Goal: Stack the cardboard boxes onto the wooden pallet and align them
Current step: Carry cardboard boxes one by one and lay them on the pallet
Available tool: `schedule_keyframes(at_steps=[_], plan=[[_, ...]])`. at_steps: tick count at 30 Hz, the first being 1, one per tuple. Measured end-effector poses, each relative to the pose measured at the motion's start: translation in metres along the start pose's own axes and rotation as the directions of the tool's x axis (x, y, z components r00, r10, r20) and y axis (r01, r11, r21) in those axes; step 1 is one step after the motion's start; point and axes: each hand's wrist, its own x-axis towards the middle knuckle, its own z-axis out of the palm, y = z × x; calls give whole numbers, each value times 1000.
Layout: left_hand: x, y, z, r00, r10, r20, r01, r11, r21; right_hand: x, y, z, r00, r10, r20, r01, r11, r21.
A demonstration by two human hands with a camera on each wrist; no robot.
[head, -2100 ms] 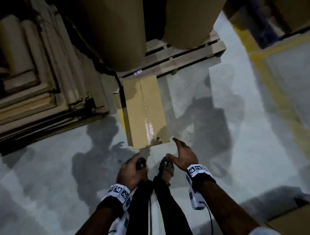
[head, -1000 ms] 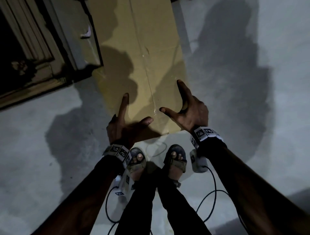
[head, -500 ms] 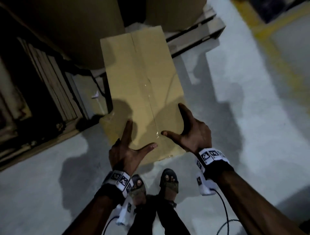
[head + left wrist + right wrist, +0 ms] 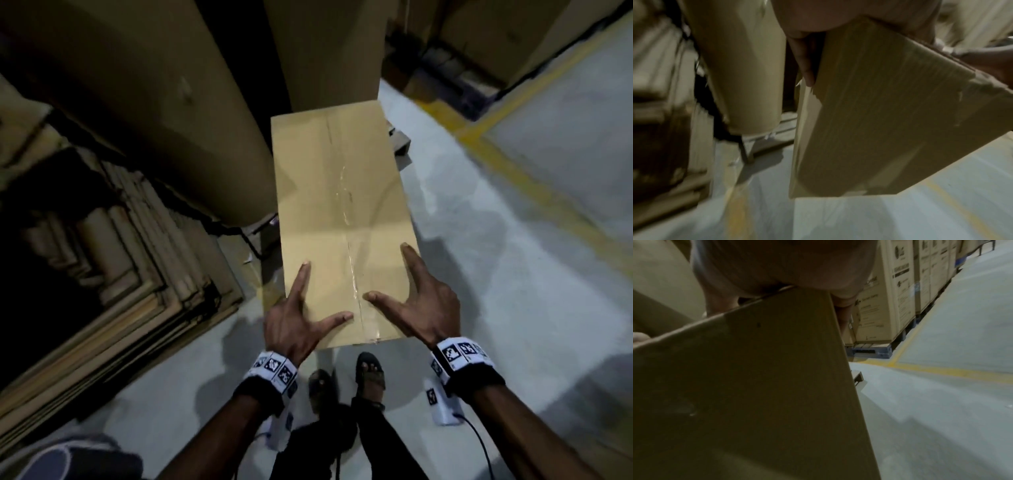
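Observation:
A long taped cardboard box (image 4: 342,222) hangs level above the grey floor, held at its near end. My left hand (image 4: 294,322) grips the near left corner, thumb flat on top and index finger lying along the left edge. My right hand (image 4: 421,305) grips the near right corner the same way. In the left wrist view a finger (image 4: 805,65) runs down the side of the box (image 4: 879,121). The right wrist view shows the underside of the box (image 4: 756,386). A corner of the wooden pallet (image 4: 400,142) shows beyond the box's far end.
Two tall brown cartons (image 4: 154,102) (image 4: 329,51) stand on the pallet ahead. Stacks of flat cardboard (image 4: 120,274) line the left. A yellow floor line (image 4: 534,178) runs at the right, with printed cartons (image 4: 890,296) behind it. My sandalled feet (image 4: 368,373) are below the box.
Both hands reached down, took the box by its near corners and lifted it off the floor. It now hangs higher, its far end toward the pallet.

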Motion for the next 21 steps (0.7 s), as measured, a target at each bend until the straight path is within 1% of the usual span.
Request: schedule_keyframes(at_steps=[2, 6, 8, 11, 14, 18, 21], plan=[[-21, 13, -28, 1000, 5, -12, -4, 999, 52, -25, -10, -23, 999, 29, -25, -28, 999, 33], [-80, 47, -84, 998, 64, -17, -64, 998, 19, -85, -24, -73, 993, 30, -111, -20, 996, 90], [-101, 54, -98, 996, 91, -17, -90, 995, 34, -110, -27, -90, 988, 46, -146, -33, 995, 89], [-133, 60, -105, 981, 188, -50, -187, 982, 23, -150, -28, -112, 977, 50, -206, -33, 996, 82], [-164, 56, -106, 967, 247, -57, -249, 968, -20, -194, -28, -122, 959, 66, -276, -49, 997, 67], [-206, 36, -105, 934, 342, -104, -343, 939, 8, -262, -30, -119, 932, 103, -349, -90, 995, 51], [-241, 17, -102, 903, 418, -99, -421, 907, -9, -315, -29, -107, 908, 139, -394, -122, 990, 68]])
